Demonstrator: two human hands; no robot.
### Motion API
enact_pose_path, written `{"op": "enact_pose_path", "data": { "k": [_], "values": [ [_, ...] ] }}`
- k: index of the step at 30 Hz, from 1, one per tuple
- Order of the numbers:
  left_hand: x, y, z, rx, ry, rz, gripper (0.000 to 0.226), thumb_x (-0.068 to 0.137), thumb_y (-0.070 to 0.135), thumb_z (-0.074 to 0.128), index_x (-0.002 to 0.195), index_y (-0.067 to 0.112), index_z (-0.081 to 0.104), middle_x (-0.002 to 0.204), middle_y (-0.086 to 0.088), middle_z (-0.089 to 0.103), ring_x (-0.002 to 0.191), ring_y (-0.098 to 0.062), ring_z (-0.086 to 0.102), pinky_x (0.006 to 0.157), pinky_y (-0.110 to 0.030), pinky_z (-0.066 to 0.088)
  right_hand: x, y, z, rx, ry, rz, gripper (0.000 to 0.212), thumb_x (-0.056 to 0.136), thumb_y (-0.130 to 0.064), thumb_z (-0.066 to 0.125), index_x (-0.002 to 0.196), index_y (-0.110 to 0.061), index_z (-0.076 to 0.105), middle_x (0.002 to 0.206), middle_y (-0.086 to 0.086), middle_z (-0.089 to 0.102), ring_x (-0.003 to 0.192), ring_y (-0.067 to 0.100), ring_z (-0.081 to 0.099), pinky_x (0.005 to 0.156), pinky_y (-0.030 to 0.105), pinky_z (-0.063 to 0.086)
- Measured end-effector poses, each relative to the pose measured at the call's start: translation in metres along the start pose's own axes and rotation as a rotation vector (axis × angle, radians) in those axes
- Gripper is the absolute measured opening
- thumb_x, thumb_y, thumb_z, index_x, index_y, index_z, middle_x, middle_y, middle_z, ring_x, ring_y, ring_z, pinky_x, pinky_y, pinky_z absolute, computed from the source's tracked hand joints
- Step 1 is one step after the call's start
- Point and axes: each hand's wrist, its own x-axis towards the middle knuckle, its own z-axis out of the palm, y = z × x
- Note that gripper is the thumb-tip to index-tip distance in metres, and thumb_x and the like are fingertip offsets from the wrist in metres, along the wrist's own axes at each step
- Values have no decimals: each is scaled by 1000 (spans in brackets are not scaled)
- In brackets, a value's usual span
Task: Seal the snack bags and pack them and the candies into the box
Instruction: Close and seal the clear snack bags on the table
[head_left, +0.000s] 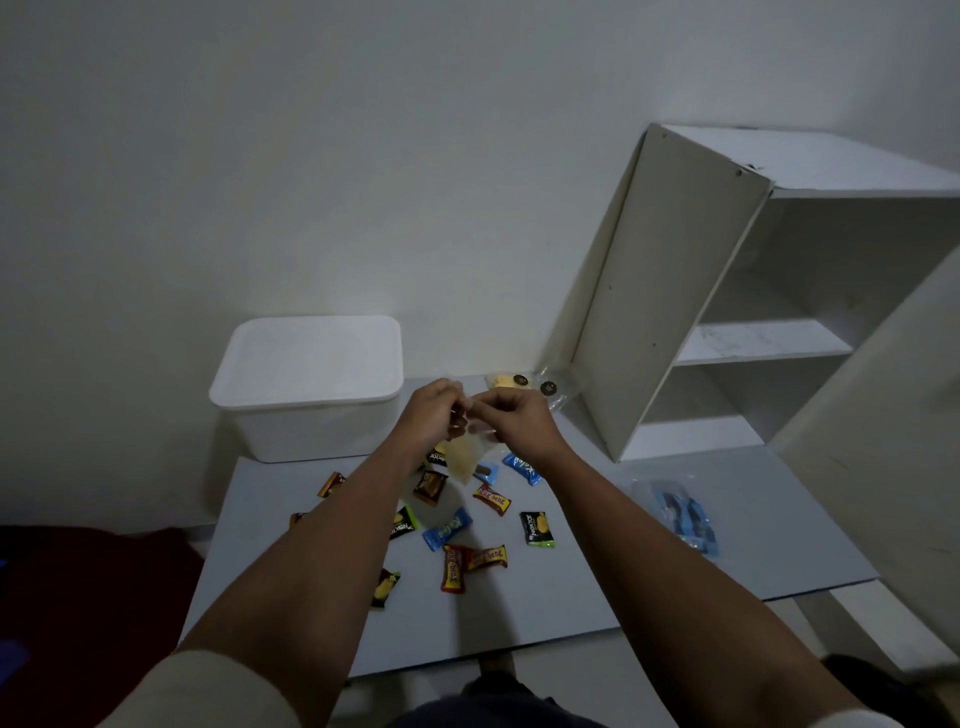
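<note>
One lidded, rounded white plastic box (306, 384) sits on the table (571, 597) left of the left hand (434, 415) and right hand (511, 415), whose fingers pinch one clear snack bag (464, 460) above about thirteen glossy wrapped candies (447, 527).

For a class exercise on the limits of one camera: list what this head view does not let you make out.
- Box contents: its white lid covers them.
- Top of the clear bag: the left hand and right hand cover it, so sealed or not is unclear.
- Candies under the left forearm: partly hidden.
- Blue packet: blurred, contents unreadable.
- Shelf: cut by the right edge.
</note>
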Motion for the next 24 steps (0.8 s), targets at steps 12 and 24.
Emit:
{"op": "enact_pose_path", "data": {
  "k": [12,24],
  "values": [
    [-8,18,2,95,-35,64,29,102,21,42,74,16,50,78,-13,52,77,-24,54,80,-41,51,0,-17,-2,89,6,83,21,95,-22,68,97,-2,75,83,6,76,78,15,74,75,33,59],
    [-14,22,2,162,-15,170,22,96,10,43,75,10,50,71,-11,51,67,-20,51,84,-49,59,0,-30,-10,77,-46,140,20,97,-17,64,97,1,72,87,12,76,79,17,74,72,32,60]
  ]
}}
